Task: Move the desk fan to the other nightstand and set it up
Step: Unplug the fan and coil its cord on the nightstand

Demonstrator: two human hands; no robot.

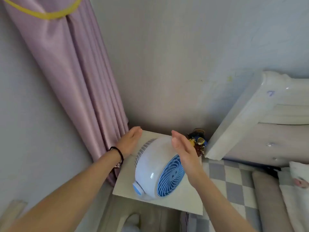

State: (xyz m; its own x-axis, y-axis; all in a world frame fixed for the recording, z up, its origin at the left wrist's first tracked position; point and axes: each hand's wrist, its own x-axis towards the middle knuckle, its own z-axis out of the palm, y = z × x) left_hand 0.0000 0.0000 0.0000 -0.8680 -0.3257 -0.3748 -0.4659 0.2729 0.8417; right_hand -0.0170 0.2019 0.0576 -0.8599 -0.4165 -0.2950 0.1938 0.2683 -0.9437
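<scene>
The desk fan point(157, 168) stands on the pale tabletop point(127, 186) of a nightstand in the corner of the room, white in the housing, with a blue front grille point(170, 176) and a blue knob point(137, 188) low on its left side. The grille faces right and toward the camera, toward the bed; the grey slotted back point(143, 148) is turned toward the corner and the curtain. Its rotor axis therefore runs roughly from the far left to the near right, and the round body appears to lean slightly.

The fan sits between the two hands. The left hand point(130, 141) is flat and open behind the fan's back, fingers together and extended, close to the housing; contact cannot be judged. A dark band point(117, 154) circles its wrist. The right hand point(184, 151) is likewise open, palm turned inward, edge-on before the upper part of the grille; whether it touches the fan cannot be told. Neither hand is closed on anything.

Just beyond the right hand, a small dark blue and gold ornament point(198, 141) stands at the tabletop's far right corner. A lilac curtain point(80, 77) hangs to the left, tied with a yellow band point(48, 14). To the right rises a white headboard point(260, 114), with a checked bedsheet point(229, 181) below it.
</scene>
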